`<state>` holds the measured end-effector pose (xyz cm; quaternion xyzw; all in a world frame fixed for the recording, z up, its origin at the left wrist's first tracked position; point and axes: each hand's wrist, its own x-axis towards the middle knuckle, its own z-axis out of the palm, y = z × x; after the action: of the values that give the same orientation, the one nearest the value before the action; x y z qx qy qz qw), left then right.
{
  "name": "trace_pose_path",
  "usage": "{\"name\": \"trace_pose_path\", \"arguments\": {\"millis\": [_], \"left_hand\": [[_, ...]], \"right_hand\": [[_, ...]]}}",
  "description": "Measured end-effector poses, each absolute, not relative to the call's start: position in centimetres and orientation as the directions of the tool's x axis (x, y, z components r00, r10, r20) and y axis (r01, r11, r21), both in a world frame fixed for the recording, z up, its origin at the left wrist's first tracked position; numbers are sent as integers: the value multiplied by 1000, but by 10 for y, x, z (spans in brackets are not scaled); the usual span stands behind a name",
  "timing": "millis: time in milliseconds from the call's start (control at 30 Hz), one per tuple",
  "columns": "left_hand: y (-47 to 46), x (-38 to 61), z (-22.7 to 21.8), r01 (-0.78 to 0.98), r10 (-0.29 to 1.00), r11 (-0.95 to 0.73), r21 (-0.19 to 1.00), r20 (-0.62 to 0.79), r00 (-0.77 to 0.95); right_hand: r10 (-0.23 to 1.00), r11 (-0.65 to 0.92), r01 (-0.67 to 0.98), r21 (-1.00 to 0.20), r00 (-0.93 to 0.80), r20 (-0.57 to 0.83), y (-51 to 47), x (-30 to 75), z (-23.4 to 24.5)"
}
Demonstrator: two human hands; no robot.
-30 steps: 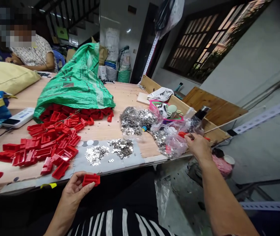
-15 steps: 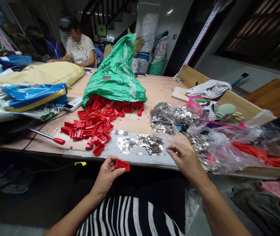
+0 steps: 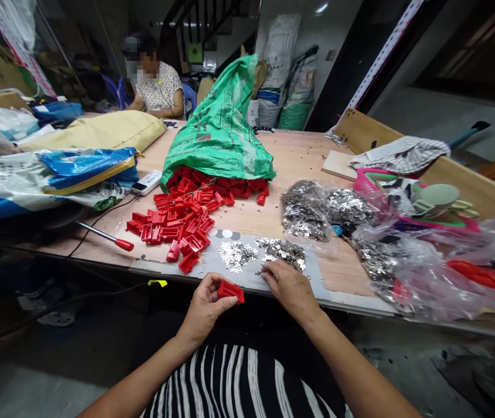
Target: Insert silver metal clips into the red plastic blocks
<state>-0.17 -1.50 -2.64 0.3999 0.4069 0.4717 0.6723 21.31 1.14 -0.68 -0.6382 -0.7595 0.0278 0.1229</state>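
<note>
On my feed the left hand [image 3: 206,313] holds a small red plastic housing [image 3: 230,292] between thumb and fingers, just off the near edge of the counter [image 3: 291,157]. The right hand [image 3: 289,290] lies just beside it, its fingertips [image 3: 266,274] drawn together at the edge of the silver metal clips [image 3: 281,253] on a grey mat [image 3: 312,278]. I cannot tell whether they are pinching a clip. As far as I can judge from how things lie, most of the work is left: only that one housing is in hand, while a large heap of red housings [image 3: 173,223] lies ahead and left of the hands, spilling from the mouth of a green woven sack [image 3: 219,133]. Two modest piles of clips sit directly ahead of the hands, the second [image 3: 236,255] nearer the left hand. Much larger stocks lie further ahead and to the right, in a clear plastic bag [image 3: 382,261] and a loose mound [image 3: 306,210]. I cannot make out a clip fitted in any housing, so I cannot say that any are finished. Beyond the sack, a person [image 3: 158,87] sits at the far end of the counter.
</note>
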Motion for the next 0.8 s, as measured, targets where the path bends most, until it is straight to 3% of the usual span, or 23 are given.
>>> {"name": "trace_pose_path", "arguments": {"millis": [233, 433, 800], "left_hand": [[-15, 3, -21, -373, 925, 320, 871, -202, 322], [-10, 15, -15, -404, 892, 397, 824, -242, 382], [-9, 24, -19, -377, 861, 440, 815, -264, 434]], "right_hand": [[962, 229, 943, -243, -181, 203, 11, 213, -6], [952, 291, 847, -444, -210, 223, -4, 202, 10], [944, 329, 658, -677, -252, 214, -25, 187, 11]]}}
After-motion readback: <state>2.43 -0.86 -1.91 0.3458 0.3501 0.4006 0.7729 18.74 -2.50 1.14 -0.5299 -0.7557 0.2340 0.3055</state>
